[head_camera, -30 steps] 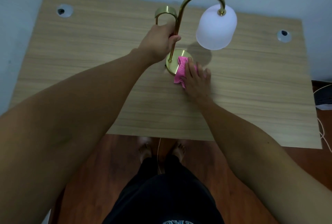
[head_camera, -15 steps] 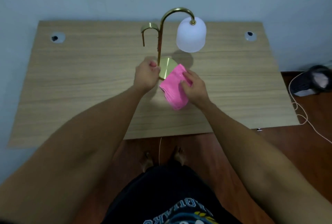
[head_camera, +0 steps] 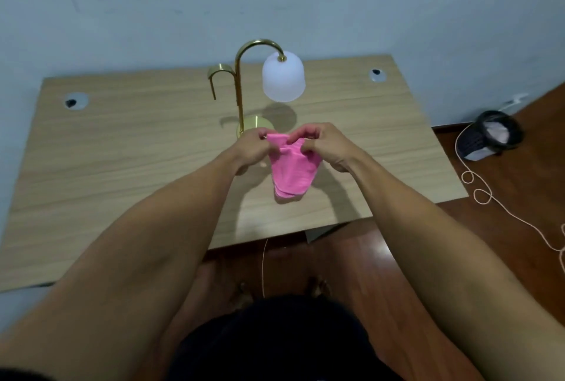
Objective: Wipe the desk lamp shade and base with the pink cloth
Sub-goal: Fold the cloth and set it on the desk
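A brass desk lamp stands on the wooden desk (head_camera: 122,166) near its back edge. Its white frosted shade (head_camera: 283,78) hangs from a curved gold arm (head_camera: 241,75), and the round gold base (head_camera: 256,124) shows just beyond my hands. The pink cloth (head_camera: 290,169) hangs in the air in front of the base, clear of the lamp. My left hand (head_camera: 250,148) pinches its top left edge and my right hand (head_camera: 324,145) pinches its top right edge. The cloth's lower part droops toward the desk.
Two round cable grommets (head_camera: 73,101) (head_camera: 376,74) sit in the desk's back corners. A blue wall rises right behind the desk. On the wooden floor to the right lie a dark small fan (head_camera: 492,136) and a looping pale cord (head_camera: 489,200).
My left hand let go of the lamp stem and took the cloth. My right hand lifted the cloth off the base. Both hands now hold it up, and my view has pulled back.
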